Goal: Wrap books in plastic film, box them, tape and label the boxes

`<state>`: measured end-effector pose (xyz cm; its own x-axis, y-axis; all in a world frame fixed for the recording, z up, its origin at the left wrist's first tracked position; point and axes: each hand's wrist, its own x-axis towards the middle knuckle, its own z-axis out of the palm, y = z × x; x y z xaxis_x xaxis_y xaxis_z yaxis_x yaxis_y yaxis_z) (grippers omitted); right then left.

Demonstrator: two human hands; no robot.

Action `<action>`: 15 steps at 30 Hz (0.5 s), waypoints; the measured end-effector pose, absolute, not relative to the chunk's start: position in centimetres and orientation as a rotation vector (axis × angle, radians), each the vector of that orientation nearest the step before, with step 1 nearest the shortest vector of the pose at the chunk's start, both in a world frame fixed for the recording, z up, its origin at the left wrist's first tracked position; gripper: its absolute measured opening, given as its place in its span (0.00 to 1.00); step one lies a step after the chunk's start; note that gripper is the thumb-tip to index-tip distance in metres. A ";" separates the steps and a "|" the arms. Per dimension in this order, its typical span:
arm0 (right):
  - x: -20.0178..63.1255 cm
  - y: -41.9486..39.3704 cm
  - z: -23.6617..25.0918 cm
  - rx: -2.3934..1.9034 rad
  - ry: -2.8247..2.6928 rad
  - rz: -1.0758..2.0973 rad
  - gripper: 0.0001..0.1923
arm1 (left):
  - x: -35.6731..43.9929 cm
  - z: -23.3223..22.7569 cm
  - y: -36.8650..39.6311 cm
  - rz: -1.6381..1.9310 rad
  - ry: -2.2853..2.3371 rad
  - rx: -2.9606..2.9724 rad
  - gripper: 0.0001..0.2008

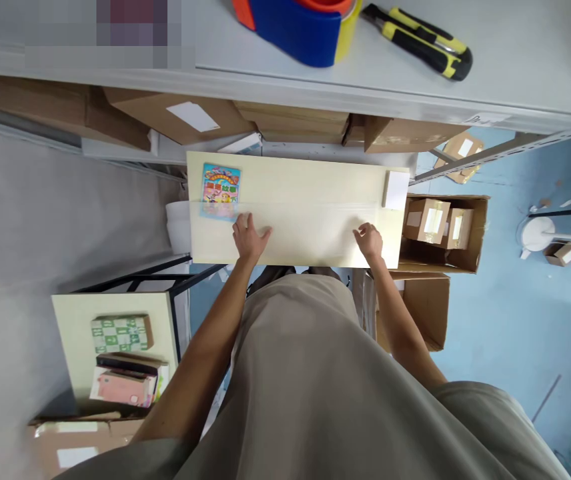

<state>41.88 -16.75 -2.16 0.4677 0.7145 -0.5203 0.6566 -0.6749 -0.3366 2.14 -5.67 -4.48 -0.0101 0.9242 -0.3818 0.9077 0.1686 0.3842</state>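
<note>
Both the left hand [251, 237] and right hand [368, 241] are over the tabletop [310, 180], with film [305, 220] between them, overlapping a booklet [220, 181] beyond and left of the left hand. A flat block [396, 190] lies beyond and right of the right hand; farther right, an open carton [478, 240] holds small boxes [426, 220]. Ahead of both, cartons [295, 123] sit under a shelf [530, 60] bearing a tape dispenser [295, 33] and, to its right, a cutter [420, 43]. Books [123, 390] lie behind and left of the left hand.
</note>
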 end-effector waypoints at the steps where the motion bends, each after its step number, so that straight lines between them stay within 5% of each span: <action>1: 40.9 -16.5 -2.1 -2.588 -1.239 1.075 0.08 | 1.8 -4.7 -5.8 0.066 1.875 1.722 0.43; 7: 36.2 -13.2 -0.9 -2.779 -1.063 1.155 0.04 | -0.5 -6.0 -5.9 0.064 1.628 1.730 0.45; 11: 28.9 -8.3 0.3 -2.510 -1.205 1.240 0.03 | -3.5 -6.0 -4.0 0.172 1.467 1.602 0.31; 15: 16.9 -2.6 0.8 -2.154 -1.236 1.650 0.11 | -8.4 -5.7 0.9 0.364 1.536 1.563 0.22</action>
